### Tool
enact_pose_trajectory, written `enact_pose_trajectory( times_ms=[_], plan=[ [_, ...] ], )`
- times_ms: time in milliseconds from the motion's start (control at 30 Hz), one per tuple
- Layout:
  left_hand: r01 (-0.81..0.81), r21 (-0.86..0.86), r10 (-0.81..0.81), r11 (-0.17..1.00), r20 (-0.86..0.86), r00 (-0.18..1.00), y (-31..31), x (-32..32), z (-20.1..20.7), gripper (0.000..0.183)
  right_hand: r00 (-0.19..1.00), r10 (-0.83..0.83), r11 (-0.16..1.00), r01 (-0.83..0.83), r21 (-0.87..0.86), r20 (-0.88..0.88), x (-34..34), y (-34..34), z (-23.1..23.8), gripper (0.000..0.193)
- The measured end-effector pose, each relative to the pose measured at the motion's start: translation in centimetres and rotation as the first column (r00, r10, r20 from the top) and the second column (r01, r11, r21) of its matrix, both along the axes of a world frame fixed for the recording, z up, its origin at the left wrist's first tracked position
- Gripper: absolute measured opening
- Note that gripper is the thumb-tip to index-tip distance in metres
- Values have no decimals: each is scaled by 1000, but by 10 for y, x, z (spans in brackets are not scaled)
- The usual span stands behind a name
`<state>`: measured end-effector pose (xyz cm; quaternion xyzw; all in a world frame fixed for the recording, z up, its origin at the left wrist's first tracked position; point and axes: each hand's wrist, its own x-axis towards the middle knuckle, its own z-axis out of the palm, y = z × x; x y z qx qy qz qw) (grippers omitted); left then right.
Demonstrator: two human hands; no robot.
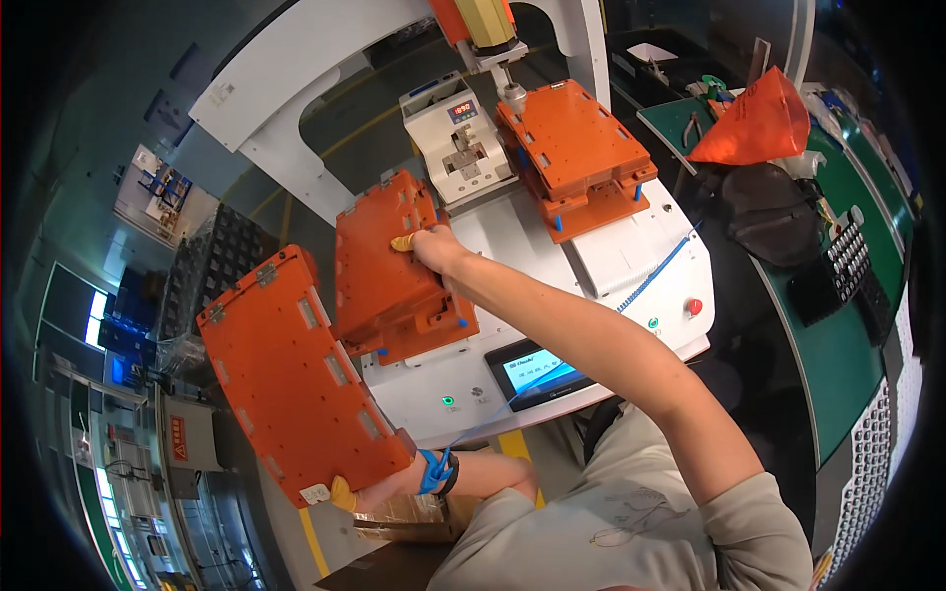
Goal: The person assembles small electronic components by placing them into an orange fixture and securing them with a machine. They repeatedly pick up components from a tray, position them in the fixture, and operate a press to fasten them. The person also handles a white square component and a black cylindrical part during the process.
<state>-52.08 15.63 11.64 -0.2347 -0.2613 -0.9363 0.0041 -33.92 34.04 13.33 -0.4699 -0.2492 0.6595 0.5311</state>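
My left hand (353,495), with yellow finger covers, grips the near corner of a hinged orange plate (286,369), which is tilted at the left of the machine. A blue wrist strap (434,471) circles that wrist. Reaching across, my right hand (431,248) closes on the right edge of the left orange fixture (374,261), a yellow-covered digit lying on its top. Its other fingers are partly hidden. This fixture sits on a lower orange base with blue posts, and the plate overlaps its left side.
A second orange fixture (581,133) stands at the right under a screwdriving head (512,97). Between the fixtures is a screw feeder (458,138). The white machine carries a screen (540,374) and a red button (694,307). A green bench (788,295) holds an orange bag (759,118).
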Motion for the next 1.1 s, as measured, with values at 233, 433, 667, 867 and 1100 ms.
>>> enact_pose_trajectory(
  times_ms=[233, 433, 667, 867, 1100],
  plan=[
    [-10, 2, 10, 1000, -15, 1000, 4, 1, -1, 45, 996, 9, 998, -15, -69, -87, -25, -23, 15, 46],
    [-15, -2, 15, 1000, -21, 1000, 7, 2, -3, 46, 998, 2, 989, -12, -144, -66, -2, -17, 21, 41],
    [-11, 6, 11, 1000, -15, 1000, 8, 3, -5, 48, 992, -106, 992, 102, -69, -67, -7, -14, 2, 34],
    [-15, 24, 15, 1000, -9, 1000, 6, 14, -4, 50, 781, -568, 721, 320, 614, 260, -16, -31, -28, 22],
    [6, 14, -6, 1000, 31, 1000, -21, 36, -22, 51, 123, -300, 70, -986, 151, 946, -36, -150, -77, 23]
  ],
)
